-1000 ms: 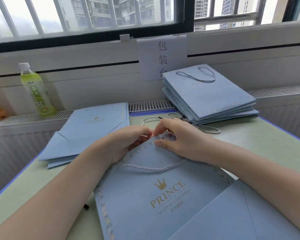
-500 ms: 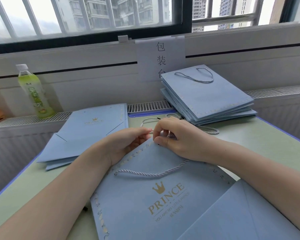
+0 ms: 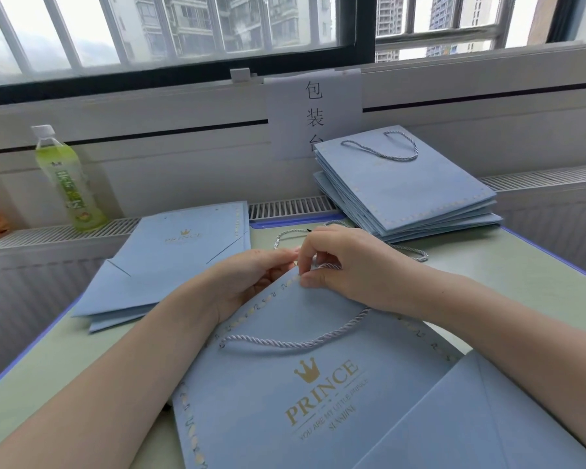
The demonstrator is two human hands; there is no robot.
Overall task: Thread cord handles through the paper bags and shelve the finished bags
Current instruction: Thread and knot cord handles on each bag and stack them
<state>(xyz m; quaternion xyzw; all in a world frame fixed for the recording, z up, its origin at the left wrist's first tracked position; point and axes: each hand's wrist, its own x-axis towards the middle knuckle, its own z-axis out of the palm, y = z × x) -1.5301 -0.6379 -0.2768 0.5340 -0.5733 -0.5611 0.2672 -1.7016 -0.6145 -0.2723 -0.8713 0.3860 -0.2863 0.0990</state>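
Far left of the left hand, a green bottle stands upright on the grille ledge under the window. Between the bottle and the left hand, a flat stack of unthreaded bags lies on the table, its far edge reaching onto the ledge.

Left hand: fingers curled, gripping the top edge of the bag at its far corner. This bag lies flat under both forearms, PRINCE print face up, one cord handle already looped across its front, just nearer than the hands.

Right hand: fingertips touching the left hand's, thumb and forefinger pinching a cord at the same bag edge. More loose cord lies on the table just beyond both hands.

Beyond and right of the right hand, a pile of finished bags rests on the table's far corner, a handle showing on the top one. Behind it a paper sign hangs from the sill.
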